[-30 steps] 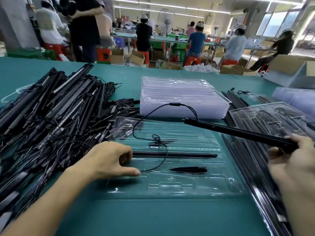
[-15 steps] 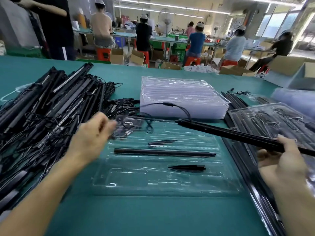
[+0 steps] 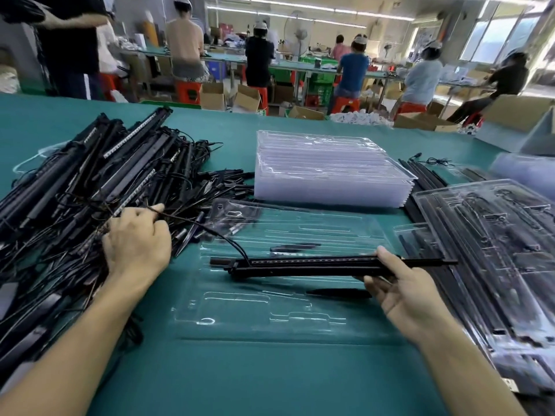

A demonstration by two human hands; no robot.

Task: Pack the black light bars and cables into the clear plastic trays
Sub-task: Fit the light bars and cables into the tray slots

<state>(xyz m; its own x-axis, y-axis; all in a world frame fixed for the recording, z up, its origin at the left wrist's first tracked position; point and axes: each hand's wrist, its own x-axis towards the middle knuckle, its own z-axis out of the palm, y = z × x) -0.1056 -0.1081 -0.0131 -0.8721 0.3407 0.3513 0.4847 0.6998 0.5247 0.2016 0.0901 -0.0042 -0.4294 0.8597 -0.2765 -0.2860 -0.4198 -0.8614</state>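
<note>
Since the earlier frames the light bar (image 3: 300,267) is brought down and turned level, so that it is now held low over the clear tray (image 3: 270,328). The left hand (image 3: 138,244) is moved away from the tray to the edge of the pile of bars and cables (image 3: 90,181). The bar is gripped near its right end by the right hand (image 3: 402,298), thumb on top and fingers underneath; whether it already touches the tray cannot be told. Its cable (image 3: 222,235) runs from the left end of the bar to the curled fingers of the left hand, where it seems to be pinched.

Two small black parts (image 3: 336,293) are already laid in this tray, and a thin black rod (image 3: 217,261) is mostly hidden behind the bar. The tray is judged partly filled: the bar is not yet seated and the cable is not yet tucked in. Filled trays (image 3: 495,235) are seen at the right, so some packing is done. A thick stack of empty trays (image 3: 327,172) and the large pile suggest that much is left.
</note>
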